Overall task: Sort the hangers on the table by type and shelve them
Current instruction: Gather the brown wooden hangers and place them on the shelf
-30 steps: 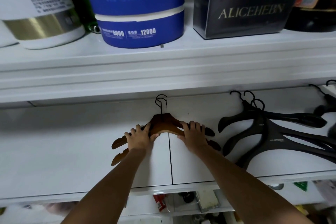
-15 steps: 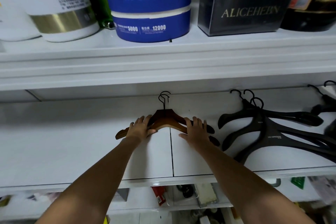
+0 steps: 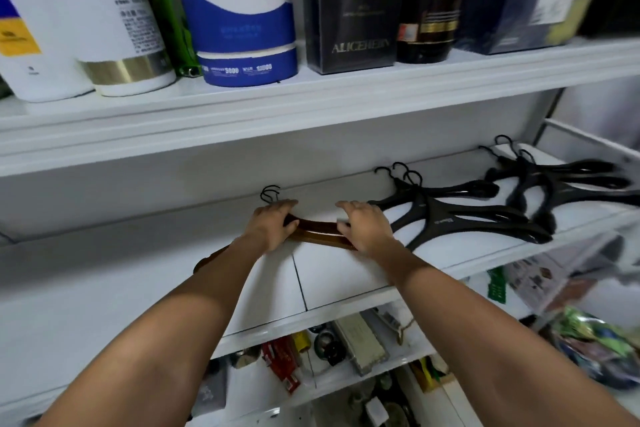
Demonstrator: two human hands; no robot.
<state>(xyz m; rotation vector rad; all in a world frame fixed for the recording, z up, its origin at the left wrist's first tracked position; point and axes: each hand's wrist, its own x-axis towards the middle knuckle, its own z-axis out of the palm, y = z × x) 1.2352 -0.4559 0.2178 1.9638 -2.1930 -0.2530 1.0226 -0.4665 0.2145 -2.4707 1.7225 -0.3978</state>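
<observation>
Since 0.5 s ago the left hand (image 3: pixel 273 224) has shifted from the left arm of the wooden hangers (image 3: pixel 318 231) onto their neck. The stack has also swung, so that its right arm now runs between the 2 hands.

Left forearm: extended forward over the white shelf (image 3: pixel 138 288), covering most of the hangers' left arm; 1 brown tip shows beside it. Left-hand fingers are curled over the neck, thumb closed against the near edge, gripping. The wire hooks (image 3: pixel 270 193) lie just beyond those fingertips.

The right hand (image 3: pixel 363 227) is arched over the right arm of the stack, fingers bent down on it, thumb pinching its near side.

The stack lies flat on the shelf. Just right of the right-hand fingers lie 3 fanned black hangers (image 3: pixel 450 215), apart from the brown ones.
</observation>
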